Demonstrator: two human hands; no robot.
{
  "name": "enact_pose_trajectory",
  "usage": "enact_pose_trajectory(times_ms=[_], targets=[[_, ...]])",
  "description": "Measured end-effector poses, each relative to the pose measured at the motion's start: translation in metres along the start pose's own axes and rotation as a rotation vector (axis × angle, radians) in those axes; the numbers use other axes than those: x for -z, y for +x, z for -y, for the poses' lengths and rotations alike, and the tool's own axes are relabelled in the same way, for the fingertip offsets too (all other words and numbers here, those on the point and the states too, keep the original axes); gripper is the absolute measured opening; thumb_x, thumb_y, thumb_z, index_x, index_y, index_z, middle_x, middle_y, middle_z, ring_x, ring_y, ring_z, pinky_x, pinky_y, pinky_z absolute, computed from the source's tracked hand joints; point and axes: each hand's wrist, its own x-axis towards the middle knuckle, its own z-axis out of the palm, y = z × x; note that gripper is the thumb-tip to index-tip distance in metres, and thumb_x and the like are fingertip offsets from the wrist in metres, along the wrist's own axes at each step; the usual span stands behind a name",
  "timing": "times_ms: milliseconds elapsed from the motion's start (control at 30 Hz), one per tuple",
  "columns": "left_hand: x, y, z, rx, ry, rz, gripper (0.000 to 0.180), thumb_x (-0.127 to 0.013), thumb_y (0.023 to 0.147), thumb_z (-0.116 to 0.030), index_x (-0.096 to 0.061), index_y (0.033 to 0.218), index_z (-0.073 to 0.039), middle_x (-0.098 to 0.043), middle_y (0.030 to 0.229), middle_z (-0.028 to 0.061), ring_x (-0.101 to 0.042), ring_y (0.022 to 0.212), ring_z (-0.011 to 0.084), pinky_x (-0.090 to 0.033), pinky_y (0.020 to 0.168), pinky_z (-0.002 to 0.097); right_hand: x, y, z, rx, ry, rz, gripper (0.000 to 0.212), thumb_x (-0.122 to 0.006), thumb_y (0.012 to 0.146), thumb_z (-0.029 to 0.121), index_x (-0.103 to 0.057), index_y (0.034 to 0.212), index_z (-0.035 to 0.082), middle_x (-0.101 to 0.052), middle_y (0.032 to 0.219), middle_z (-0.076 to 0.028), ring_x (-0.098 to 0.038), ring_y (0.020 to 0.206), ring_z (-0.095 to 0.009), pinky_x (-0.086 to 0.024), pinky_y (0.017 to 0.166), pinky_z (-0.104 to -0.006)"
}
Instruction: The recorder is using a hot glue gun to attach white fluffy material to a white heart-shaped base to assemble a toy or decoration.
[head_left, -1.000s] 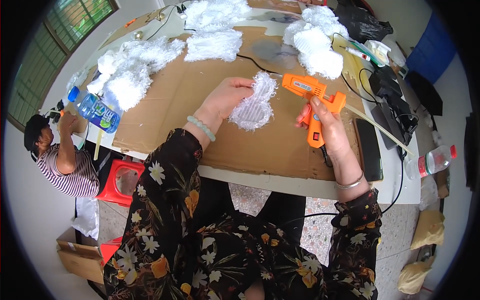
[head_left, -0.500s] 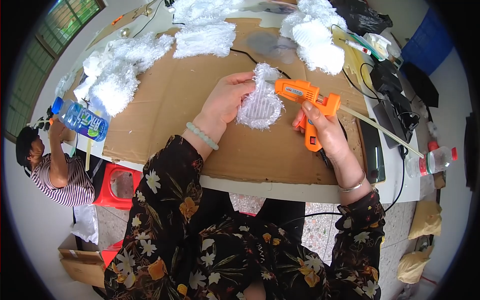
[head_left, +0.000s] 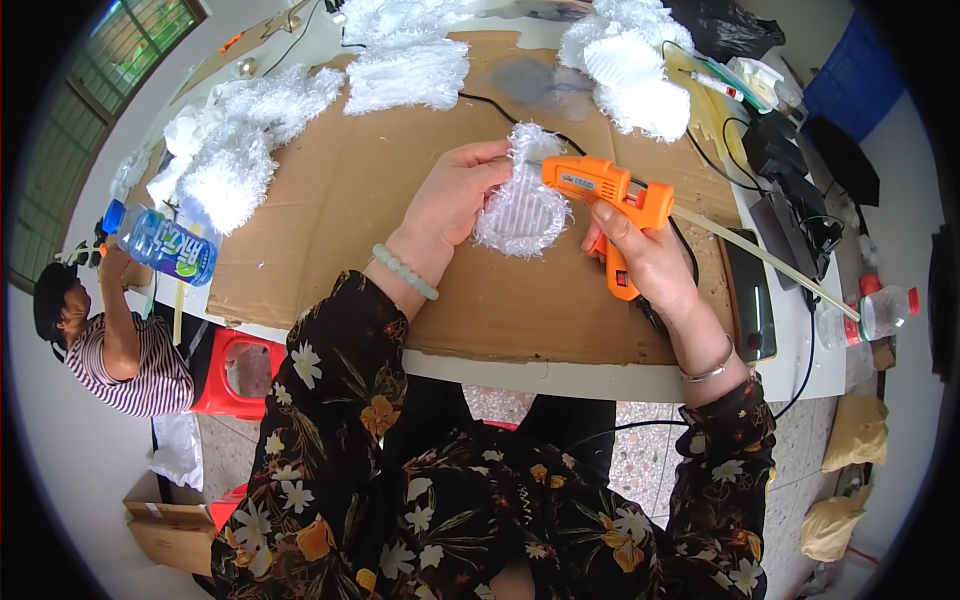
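Observation:
My left hand [head_left: 450, 195] pinches the left edge of a small white fringed piece [head_left: 522, 215] with a ribbed middle, held above a cardboard sheet [head_left: 480, 310]. My right hand [head_left: 648, 258] is wrapped round the handle of an orange hot glue gun [head_left: 590, 180], its fingers at the trigger. The gun's nozzle points left, at the upper part of the fringed piece; whether it touches cannot be made out. A long pale glue stick [head_left: 765, 258] sticks out of the gun's back, slanting down to the right.
White fringed material lies in heaps at the back left [head_left: 225, 150] and back right [head_left: 635, 85]. A blue-capped bottle [head_left: 165, 245] stands left; a phone [head_left: 750, 295], black adapters [head_left: 790, 230] and clear bottles [head_left: 885, 312] are right. A person in stripes [head_left: 130, 360] sits at left.
My right hand and the glue gun have shifted very slightly to the left, bringing the nozzle further over the fringed piece. My left hand stays nearly still.

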Motion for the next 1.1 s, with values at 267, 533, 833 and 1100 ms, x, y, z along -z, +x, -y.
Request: enact_pose_trajectory(times_ms=[267,533,833,1100], targets=[[-0.002,-0.001,0.001,0.003,0.052,0.046,0.036,-0.055,0.085,-0.001,-0.048,0.120,0.005,-0.060,0.097,0.0105,-0.060,0.080,0.0138,-0.052,0.067,0.0268,0.001,0.000,-0.001,0.023,-0.029,-0.039,0.038,-0.053,0.090,0.040,-0.056,0.099,0.003,-0.056,0.070,-0.002,-0.052,0.066,-0.009,-0.042,0.061,-0.0235],[-0.005,-0.007,-0.004,-0.032,0.113,0.081,0.037,-0.057,0.084,-0.001,-0.050,0.120,0.006,-0.061,0.093,0.0067,-0.055,0.073,0.0077,-0.046,0.062,0.0208,-0.002,0.000,0.004,0.041,-0.054,-0.043,0.041,-0.053,0.089,0.045,-0.056,0.097,0.005,-0.054,0.068,-0.001,-0.051,0.066,-0.009,-0.040,0.060,-0.0228],[-0.005,-0.005,0.001,-0.077,0.155,0.019,0.035,-0.060,0.082,-0.003,-0.054,0.115,0.008,-0.062,0.093,0.0066,-0.056,0.075,0.0087,-0.046,0.066,0.0219,-0.001,-0.001,0.000,0.040,-0.043,-0.050,0.037,-0.053,0.090,0.042,-0.054,0.097,0.006,-0.054,0.070,-0.001,-0.052,0.067,-0.009,-0.040,0.061,-0.0233],[0.004,0.001,-0.004,0.082,-0.090,0.103,0.026,-0.062,0.082,-0.007,-0.059,0.105,0.006,-0.063,0.088,0.0066,-0.058,0.075,0.0106,-0.047,0.064,0.0233,-0.003,-0.001,0.005,0.027,-0.043,-0.028,0.034,-0.053,0.090,0.039,-0.053,0.095,0.005,-0.054,0.070,-0.001,-0.052,0.066,-0.009,-0.040,0.061,-0.0235]])
